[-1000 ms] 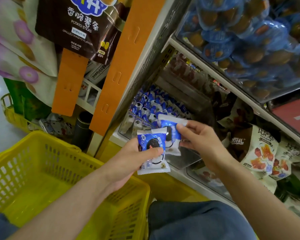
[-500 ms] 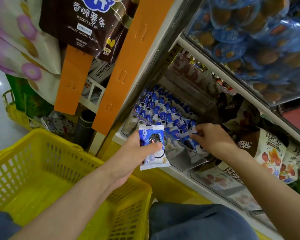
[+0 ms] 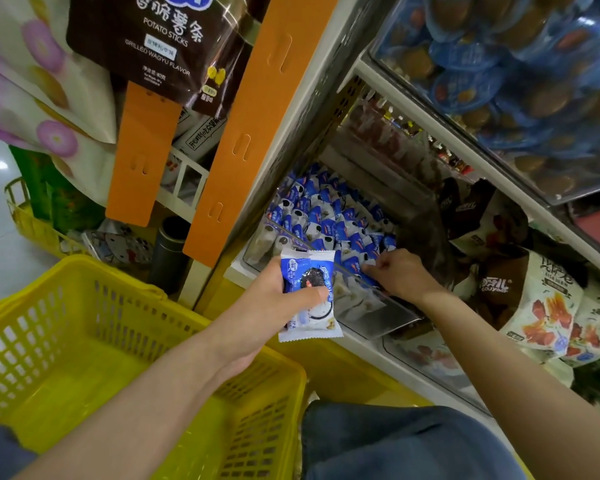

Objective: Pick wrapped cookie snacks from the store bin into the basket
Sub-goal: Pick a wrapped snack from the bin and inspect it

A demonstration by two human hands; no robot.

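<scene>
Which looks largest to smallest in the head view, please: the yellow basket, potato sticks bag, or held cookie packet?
1. yellow basket, though nearest the camera
2. potato sticks bag, top cropped
3. cookie packet

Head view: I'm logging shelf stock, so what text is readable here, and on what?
"香脆薯条": dark brown hanging bag
"POTATO STICKS": same bag
"GRILLED WAGYU FLAVOR": same bag
Print on the cookie packet in the left hand: too blurred to read.
Print on the packets in the bin: too small.
Print on the white snack bags at right: blurred.
</scene>
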